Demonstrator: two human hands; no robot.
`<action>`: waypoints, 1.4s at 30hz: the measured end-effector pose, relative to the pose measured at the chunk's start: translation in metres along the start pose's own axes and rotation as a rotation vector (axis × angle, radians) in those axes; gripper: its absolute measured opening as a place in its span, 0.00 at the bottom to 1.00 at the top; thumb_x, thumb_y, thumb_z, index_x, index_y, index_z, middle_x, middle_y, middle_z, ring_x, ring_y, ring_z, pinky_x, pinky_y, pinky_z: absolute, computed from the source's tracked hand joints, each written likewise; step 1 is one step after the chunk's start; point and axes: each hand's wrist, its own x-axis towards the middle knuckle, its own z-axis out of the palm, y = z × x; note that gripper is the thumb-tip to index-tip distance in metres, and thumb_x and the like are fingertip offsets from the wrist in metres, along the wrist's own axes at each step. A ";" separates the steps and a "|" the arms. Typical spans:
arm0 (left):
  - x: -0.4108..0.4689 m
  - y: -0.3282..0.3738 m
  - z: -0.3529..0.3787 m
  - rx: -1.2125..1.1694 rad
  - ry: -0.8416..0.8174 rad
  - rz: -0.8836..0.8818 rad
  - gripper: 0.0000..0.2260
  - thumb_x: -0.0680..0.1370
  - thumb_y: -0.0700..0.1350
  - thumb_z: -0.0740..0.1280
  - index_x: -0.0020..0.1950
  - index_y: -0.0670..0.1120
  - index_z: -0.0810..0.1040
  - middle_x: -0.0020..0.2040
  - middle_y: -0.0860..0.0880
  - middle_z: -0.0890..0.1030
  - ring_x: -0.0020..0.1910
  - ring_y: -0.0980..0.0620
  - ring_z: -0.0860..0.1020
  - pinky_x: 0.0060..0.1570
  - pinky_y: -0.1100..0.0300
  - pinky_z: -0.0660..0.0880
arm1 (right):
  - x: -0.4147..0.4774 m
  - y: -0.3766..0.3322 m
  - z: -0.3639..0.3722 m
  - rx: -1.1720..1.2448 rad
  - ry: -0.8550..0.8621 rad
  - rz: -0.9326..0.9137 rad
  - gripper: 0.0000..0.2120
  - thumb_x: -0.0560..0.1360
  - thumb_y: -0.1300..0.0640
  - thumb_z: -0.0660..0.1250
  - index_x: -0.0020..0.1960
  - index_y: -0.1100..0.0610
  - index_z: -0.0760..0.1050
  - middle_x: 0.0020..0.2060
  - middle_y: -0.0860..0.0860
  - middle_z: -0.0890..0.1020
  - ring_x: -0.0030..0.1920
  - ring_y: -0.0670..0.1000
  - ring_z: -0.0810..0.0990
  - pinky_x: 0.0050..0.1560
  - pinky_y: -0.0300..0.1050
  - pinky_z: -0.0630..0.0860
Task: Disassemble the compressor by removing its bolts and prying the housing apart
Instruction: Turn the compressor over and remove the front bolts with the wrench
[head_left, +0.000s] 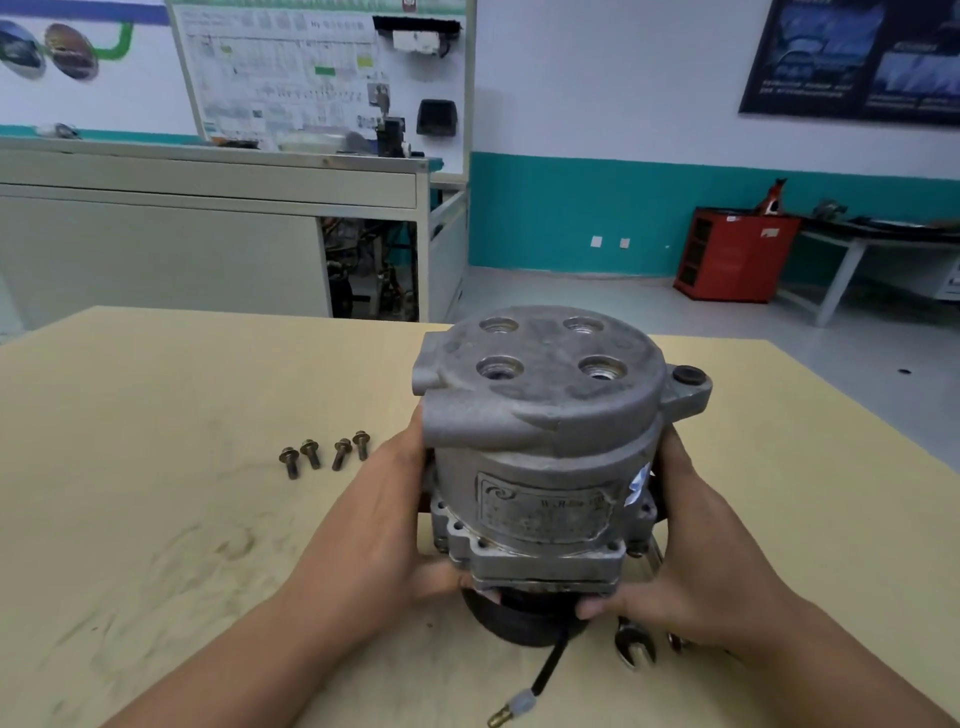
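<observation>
Red cabinet (735, 254), grey workbench (208, 176), wall poster (857, 57)

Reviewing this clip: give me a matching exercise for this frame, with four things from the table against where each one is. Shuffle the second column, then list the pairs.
Things:
1. compressor
2. bolts
3. wrench
4. black wire

Places:
A. lying loose on the table, to the left of the left hand
B. held upright between the left hand and the right hand
C. on the table, partly hidden behind the right hand
D. trailing from under the compressor toward the near table edge

Pairs: 1-B; 2-A; 3-C; 4-D
</observation>
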 end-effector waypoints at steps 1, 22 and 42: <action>0.002 0.005 0.000 0.016 0.013 0.017 0.31 0.68 0.69 0.67 0.66 0.62 0.61 0.58 0.73 0.69 0.53 0.73 0.72 0.46 0.80 0.67 | -0.001 -0.001 -0.001 -0.043 0.015 -0.006 0.64 0.51 0.33 0.77 0.76 0.50 0.47 0.56 0.34 0.77 0.51 0.34 0.78 0.49 0.37 0.77; 0.010 0.010 0.004 0.290 0.009 -0.058 0.42 0.66 0.61 0.68 0.64 0.26 0.68 0.43 0.45 0.75 0.42 0.57 0.62 0.44 0.67 0.58 | 0.009 -0.002 0.010 -0.216 0.225 -0.044 0.54 0.57 0.48 0.78 0.75 0.62 0.56 0.37 0.48 0.80 0.37 0.42 0.69 0.38 0.41 0.71; 0.002 0.025 -0.030 0.156 0.019 -0.095 0.55 0.54 0.69 0.71 0.76 0.47 0.61 0.43 0.59 0.78 0.40 0.56 0.76 0.42 0.61 0.76 | -0.006 -0.031 0.018 -0.038 0.310 -0.096 0.51 0.54 0.52 0.78 0.72 0.64 0.63 0.47 0.29 0.76 0.43 0.29 0.77 0.45 0.22 0.71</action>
